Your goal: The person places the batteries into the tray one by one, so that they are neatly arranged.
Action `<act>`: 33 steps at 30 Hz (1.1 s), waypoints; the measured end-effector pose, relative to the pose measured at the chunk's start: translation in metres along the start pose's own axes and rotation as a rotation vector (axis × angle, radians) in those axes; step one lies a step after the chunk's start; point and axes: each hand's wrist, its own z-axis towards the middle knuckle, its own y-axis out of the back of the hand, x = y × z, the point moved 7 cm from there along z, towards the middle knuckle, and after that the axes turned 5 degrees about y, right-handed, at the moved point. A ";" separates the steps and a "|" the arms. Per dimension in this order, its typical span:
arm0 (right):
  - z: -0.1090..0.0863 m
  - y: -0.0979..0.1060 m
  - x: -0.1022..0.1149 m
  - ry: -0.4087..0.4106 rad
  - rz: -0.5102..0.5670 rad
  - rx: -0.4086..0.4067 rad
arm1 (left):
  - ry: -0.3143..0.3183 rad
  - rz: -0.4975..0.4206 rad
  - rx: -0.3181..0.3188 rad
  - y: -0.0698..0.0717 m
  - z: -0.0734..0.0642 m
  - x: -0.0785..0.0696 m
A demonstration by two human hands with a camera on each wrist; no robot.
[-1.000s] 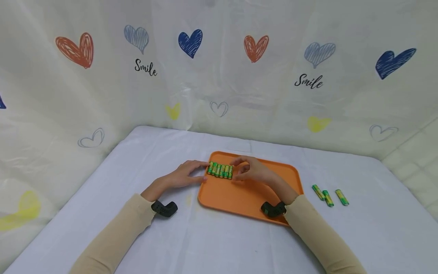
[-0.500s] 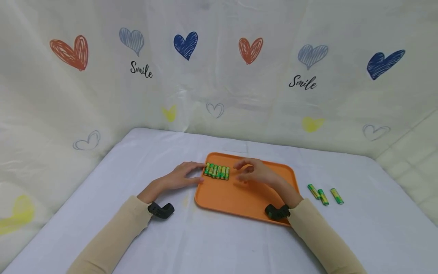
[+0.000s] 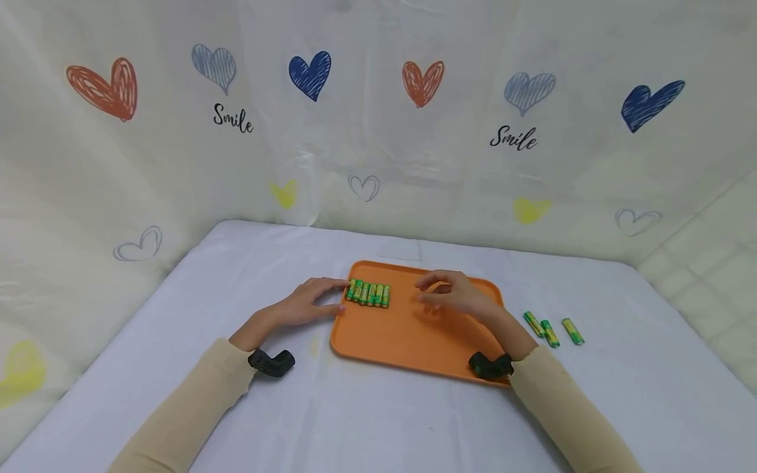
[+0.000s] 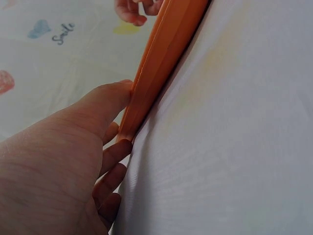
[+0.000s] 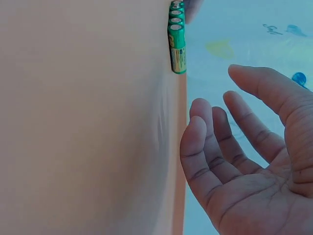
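Note:
Several green-and-yellow batteries lie side by side in a row at the far left corner of an orange tray. My left hand rests at the tray's left rim, thumb and fingers spread near the end of the row. In the left wrist view, its thumb meets the orange tray wall. Over the tray, to the right of the row, my right hand is held with loosely bent fingers and nothing between them. The right wrist view shows its palm turned up beside the battery row.
On the white cloth right of the tray lie a battery, a second battery close against it, and a third battery a little apart. A white sheet printed with hearts hangs behind the table.
My right hand has drawn away from the battery row toward the right. The left hand keeps its place at the tray rim. The whole head view has shifted slightly.

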 end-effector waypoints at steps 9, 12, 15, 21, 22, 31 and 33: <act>-0.017 0.022 0.001 0.018 -0.055 -0.057 | 0.003 -0.007 -0.005 -0.002 0.000 -0.001; -0.023 0.029 0.000 0.020 -0.053 -0.065 | 0.012 -0.006 -0.004 -0.001 -0.001 -0.001; -0.029 0.035 0.000 0.032 -0.060 -0.076 | 0.010 0.003 -0.005 -0.001 -0.001 -0.001; -0.039 0.044 -0.005 0.025 -0.080 -0.100 | 0.003 0.003 -0.004 -0.001 -0.002 -0.002; -0.041 0.046 -0.006 0.020 -0.081 -0.106 | 0.006 -0.001 -0.002 -0.001 -0.002 -0.002; -0.060 0.064 -0.012 -0.004 -0.101 -0.148 | -0.003 -0.013 -0.009 0.000 -0.003 -0.002; -0.065 0.068 -0.014 -0.013 -0.109 -0.165 | -0.004 -0.013 -0.006 -0.001 -0.003 -0.002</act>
